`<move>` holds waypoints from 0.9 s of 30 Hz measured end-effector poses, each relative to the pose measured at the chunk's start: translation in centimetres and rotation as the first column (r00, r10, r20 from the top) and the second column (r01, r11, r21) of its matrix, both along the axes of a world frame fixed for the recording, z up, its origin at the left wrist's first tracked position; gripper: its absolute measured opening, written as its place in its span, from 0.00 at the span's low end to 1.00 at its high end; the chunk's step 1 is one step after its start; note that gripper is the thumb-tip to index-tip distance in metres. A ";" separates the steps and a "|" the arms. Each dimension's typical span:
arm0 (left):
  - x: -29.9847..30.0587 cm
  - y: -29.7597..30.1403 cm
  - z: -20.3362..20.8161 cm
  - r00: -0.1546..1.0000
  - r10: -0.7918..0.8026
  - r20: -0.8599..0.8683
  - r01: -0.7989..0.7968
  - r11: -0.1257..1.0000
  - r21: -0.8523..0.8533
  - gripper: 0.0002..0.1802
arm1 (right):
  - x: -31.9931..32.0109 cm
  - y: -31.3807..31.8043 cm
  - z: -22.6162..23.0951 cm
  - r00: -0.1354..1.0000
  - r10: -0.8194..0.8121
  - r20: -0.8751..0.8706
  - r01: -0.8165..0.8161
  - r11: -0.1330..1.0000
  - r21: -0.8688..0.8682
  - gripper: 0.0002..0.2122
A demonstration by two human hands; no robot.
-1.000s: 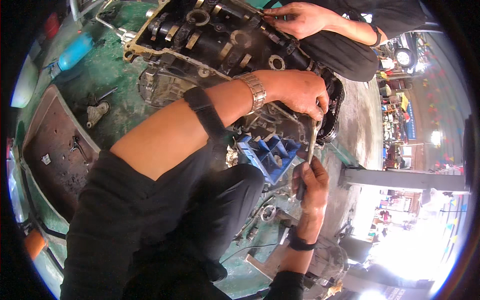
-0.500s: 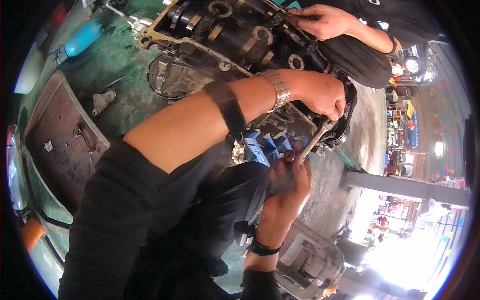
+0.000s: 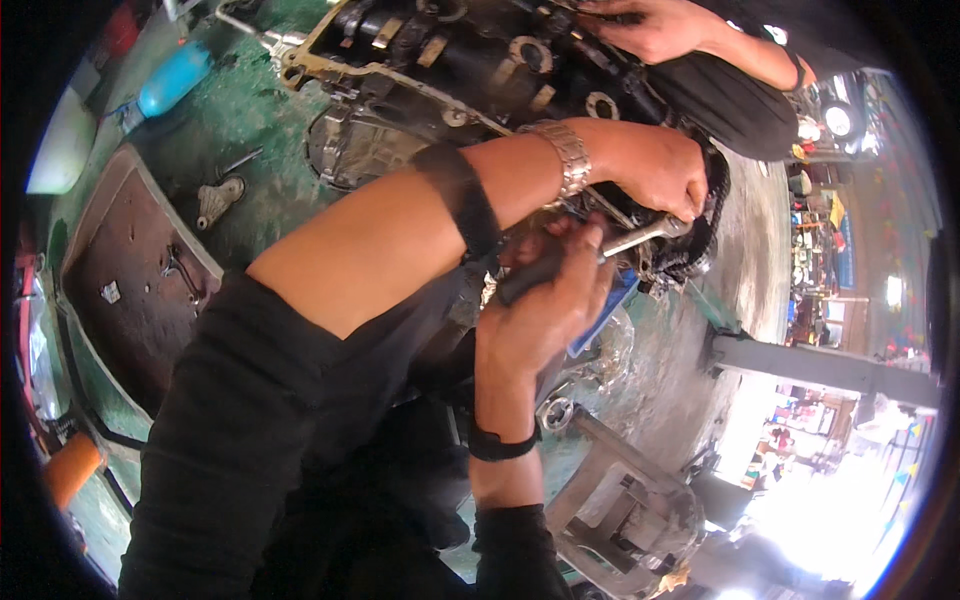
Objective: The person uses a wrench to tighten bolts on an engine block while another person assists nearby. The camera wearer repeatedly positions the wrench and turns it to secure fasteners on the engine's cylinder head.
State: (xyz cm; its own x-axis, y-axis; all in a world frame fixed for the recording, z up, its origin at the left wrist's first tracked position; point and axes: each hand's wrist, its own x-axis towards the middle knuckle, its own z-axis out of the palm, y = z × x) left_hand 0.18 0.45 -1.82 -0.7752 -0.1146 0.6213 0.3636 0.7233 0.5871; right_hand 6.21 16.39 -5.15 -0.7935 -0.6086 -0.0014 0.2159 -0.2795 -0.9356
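Note:
My right hand (image 3: 555, 285) is wrapped round the dark grip of a ratchet wrench (image 3: 640, 237). The metal shaft points up and right to its head, which sits at the chain end of a greasy engine block (image 3: 470, 75). My left hand (image 3: 665, 180) reaches across above it, a metal watch on the wrist, fingers curled down onto the wrench head. Beyond the head runs a dark timing chain (image 3: 718, 205). What the head sits on is hidden beneath my fingers. A blue object (image 3: 605, 312) shows partly below my right hand.
Another person's hand (image 3: 650, 28) rests on the far side of the block. At left lies a brown tray (image 3: 120, 250) holding a small wrench (image 3: 180, 275), with a metal bracket (image 3: 218, 200) beside it. A blue bottle (image 3: 175, 78) lies farther back. A metal casting (image 3: 625, 510) sits at lower right.
My right hand has swung the wrench handle up and to the left, while its head stays by the chain. My left hand remains at the head. The view has shifted slightly.

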 end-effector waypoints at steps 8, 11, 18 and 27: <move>1.1 0.9 0.8 0.980 0.160 0.115 -0.174 0.977 0.127 0.16 | -1.8 1.8 1.3 0.972 0.200 0.127 -0.211 0.974 0.079 0.11; 1.4 1.3 1.0 0.981 0.174 0.085 -0.189 0.957 0.218 0.19 | -3.3 4.1 2.0 0.964 0.211 0.163 -0.222 0.974 0.049 0.11; 1.5 1.2 1.3 0.958 0.210 0.196 -0.242 0.957 0.158 0.16 | -9.0 7.6 2.1 0.979 0.191 -0.069 -0.180 0.973 0.148 0.08; 0.1 0.6 -0.1 0.978 0.190 0.086 -0.197 0.978 0.075 0.16 | -16.0 8.6 4.3 0.800 0.451 -0.397 -0.191 0.817 0.544 0.07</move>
